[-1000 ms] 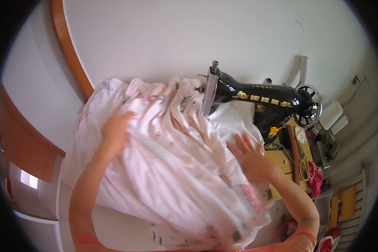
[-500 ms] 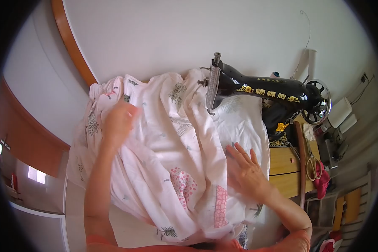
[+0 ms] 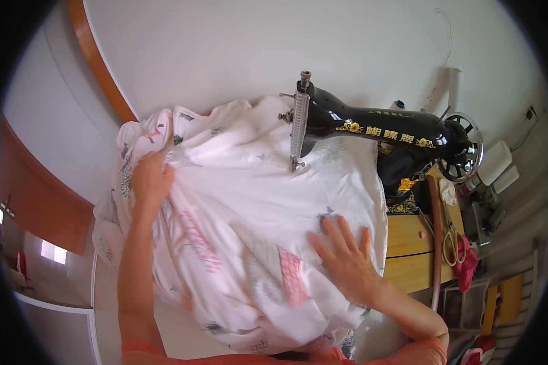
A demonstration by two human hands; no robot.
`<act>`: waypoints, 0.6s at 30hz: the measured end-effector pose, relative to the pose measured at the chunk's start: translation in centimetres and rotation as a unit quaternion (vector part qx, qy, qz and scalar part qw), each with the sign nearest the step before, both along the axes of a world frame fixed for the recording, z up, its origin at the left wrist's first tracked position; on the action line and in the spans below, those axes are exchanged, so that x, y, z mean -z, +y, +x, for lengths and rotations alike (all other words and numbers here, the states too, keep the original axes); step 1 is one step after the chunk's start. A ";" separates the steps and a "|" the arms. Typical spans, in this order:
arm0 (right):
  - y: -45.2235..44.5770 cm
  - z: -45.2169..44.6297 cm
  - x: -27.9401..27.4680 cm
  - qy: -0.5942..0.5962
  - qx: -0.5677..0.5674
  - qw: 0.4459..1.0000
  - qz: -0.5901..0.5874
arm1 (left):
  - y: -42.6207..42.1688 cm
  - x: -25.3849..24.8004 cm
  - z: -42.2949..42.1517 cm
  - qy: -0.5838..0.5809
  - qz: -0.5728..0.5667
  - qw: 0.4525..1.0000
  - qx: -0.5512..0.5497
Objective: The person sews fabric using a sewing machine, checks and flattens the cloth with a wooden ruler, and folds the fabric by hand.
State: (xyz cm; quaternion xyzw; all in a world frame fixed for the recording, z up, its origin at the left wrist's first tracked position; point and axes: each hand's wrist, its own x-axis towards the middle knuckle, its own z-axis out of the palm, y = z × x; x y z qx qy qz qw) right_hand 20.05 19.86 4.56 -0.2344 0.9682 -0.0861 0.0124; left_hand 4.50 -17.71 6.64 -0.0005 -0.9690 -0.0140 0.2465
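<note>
A large white and pale pink printed fabric [image 3: 243,176] covers the sewing table and hangs over its front edge. My left hand [image 3: 151,179] grips a bunch of it on the left, with creases running out from the fingers. On the right part of the fabric my right hand [image 3: 349,261] lies flat with its fingers spread. The black sewing machine [image 3: 371,125] stands behind, its needle end over the cloth. The fabric is fairly smooth between my hands and the machine, and folded and bunched below my left hand.
On the wooden tabletop [image 3: 408,243] at the right lie scissors [image 3: 450,243], a red cloth [image 3: 467,264] and a small white item [image 3: 447,191]. A thread spool [image 3: 397,105] stands behind the machine. A slatted rack is at the lower right, a brown door [image 3: 42,194] at the left.
My left hand has pulled the fabric out to the left, and the folds near the needle end have flattened. My right hand has moved slightly, staying spread on the cloth.
</note>
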 end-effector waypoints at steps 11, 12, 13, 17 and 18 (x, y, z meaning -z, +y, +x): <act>1.2 2.2 -2.9 0.006 0.011 1.000 -0.001 | 4.8 -3.9 1.4 -0.039 0.050 0.986 0.153; 1.5 1.5 -3.4 -0.039 0.026 0.997 -0.056 | 6.0 -4.0 1.4 -0.056 0.097 0.971 0.211; 1.9 0.0 -4.2 -0.084 0.042 0.990 -0.110 | 7.9 -3.7 1.5 -0.091 0.137 0.947 0.276; 1.6 -7.0 -2.6 0.065 0.026 0.979 -0.192 | 16.0 -0.2 2.2 -0.211 0.122 0.897 0.369; 1.4 -8.6 -1.5 0.070 0.035 0.977 -0.199 | 17.3 1.3 2.2 -0.225 0.089 0.905 0.350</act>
